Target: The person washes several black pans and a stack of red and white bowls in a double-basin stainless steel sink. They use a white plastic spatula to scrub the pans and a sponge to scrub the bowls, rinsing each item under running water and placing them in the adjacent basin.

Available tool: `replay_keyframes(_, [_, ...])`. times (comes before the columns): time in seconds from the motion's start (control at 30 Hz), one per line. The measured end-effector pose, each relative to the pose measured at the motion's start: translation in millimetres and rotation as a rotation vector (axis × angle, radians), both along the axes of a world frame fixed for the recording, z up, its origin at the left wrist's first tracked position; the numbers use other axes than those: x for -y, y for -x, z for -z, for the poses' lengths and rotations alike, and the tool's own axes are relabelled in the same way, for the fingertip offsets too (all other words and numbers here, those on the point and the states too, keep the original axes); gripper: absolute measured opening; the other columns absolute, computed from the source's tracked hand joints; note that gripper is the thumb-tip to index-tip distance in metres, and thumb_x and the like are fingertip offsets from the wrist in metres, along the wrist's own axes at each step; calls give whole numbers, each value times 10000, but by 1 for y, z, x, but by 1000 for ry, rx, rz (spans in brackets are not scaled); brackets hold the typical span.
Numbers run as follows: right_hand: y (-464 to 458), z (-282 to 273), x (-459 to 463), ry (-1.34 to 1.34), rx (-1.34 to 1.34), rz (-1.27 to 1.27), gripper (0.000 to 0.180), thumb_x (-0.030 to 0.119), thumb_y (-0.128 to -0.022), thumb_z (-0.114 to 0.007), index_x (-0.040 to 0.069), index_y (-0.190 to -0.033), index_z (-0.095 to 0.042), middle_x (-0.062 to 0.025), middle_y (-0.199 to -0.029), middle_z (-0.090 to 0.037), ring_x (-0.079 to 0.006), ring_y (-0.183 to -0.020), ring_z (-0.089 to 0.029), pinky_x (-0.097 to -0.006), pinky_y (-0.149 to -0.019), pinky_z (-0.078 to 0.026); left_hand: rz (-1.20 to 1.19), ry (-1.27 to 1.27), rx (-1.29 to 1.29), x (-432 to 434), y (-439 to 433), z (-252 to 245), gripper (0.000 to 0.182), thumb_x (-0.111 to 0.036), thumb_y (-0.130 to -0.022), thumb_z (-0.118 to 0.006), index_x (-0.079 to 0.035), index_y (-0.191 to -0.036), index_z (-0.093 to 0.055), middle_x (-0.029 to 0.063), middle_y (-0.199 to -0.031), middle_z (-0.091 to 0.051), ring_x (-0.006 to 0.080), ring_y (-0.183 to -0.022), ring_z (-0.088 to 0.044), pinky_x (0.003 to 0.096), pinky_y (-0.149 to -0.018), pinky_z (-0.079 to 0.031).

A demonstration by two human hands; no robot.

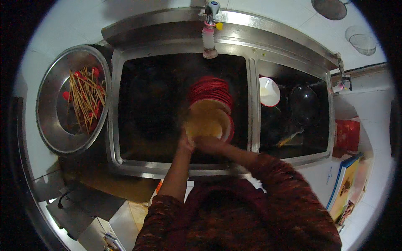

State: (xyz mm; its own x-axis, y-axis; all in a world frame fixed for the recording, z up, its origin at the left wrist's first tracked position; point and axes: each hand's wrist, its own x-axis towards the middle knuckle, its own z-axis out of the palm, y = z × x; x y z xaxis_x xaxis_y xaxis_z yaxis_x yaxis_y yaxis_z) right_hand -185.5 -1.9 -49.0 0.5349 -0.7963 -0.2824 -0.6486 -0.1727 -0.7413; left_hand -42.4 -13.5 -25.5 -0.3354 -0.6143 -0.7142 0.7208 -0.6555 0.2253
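Observation:
Over the large sink basin (150, 109), my left hand (186, 141) grips the left side of a bowl (226, 125) with a pale inside and a red outside. My right hand (209, 145) reaches across the bowl's near side; it is blurred and its fingers are hard to make out. Just beyond is a nested stack of red bowls (210, 89), tipped on its side, its nearest pale rim facing me. The inside of the held bowl looks yellowish in the dim light.
A chrome tap (209, 34) overhangs the basin's far edge. To the left, a steel bowl (50, 100) holds wooden skewers (86, 100) and red pieces. The smaller right basin (292, 153) contains a white bowl (269, 91), a dark round vessel (304, 105) and a yellow-handled utensil (287, 139).

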Motion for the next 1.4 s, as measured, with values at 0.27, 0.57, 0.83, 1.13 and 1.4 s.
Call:
replay_keyframes(0.27, [-6, -24, 7, -16, -14, 48, 353, 384, -952, -433, 155, -1092, -663, -134, -1090, -652, -304, -1064, -593, -427, -893, -479, 123, 243, 157, 13, -11, -11, 704, -523, -845, -612, -80, -1359, -426, 113, -1341, -493, 315, -1208, -484, 484, -985, -437])
replay_keyframes(0.57, [123, -198, 7, -607, 788, 646, 255, 307, -907, -606, 83, -1018, -656, -3, -944, -640, -132, -947, -606, -289, -859, -459, 386, 262, 731, -5, -18, -135, 538, -403, -848, -643, -81, -1258, -512, 116, -1305, -532, 301, -1183, -507, 409, -924, -448])
replay_keyframes(0.83, [289, -218, 1, -27, 594, 1300, 273, 285, -906, -604, 39, -991, -687, -21, -937, -678, -137, -859, -613, -313, -806, -480, 846, 219, 1305, -5, -16, 16, 498, -383, -810, -652, -63, -1182, -566, 157, -1189, -597, 319, -1073, -579, 422, -892, -465])
replay_keyframes(1.13, [306, -77, 77, 215, -826, 586, 256, 181, -833, -646, 58, -1057, -657, -158, -1057, -659, -363, -972, -624, -399, -857, -478, 1384, 445, 1606, 10, 5, -22, 378, -383, -804, -614, -71, -1006, -680, 165, -1047, -659, 327, -940, -640, 439, -845, -489])
replay_keyframes(1.4, [149, -85, 11, 95, 177, 542, 437, 131, -865, -547, 1, -1279, -494, -154, -1330, -497, -301, -1225, -483, -358, -1035, -377, 807, 200, 839, 5, -9, -85, 400, -173, -797, -567, 1, -1157, -575, 176, -1045, -642, 362, -928, -634, 491, -743, -566])
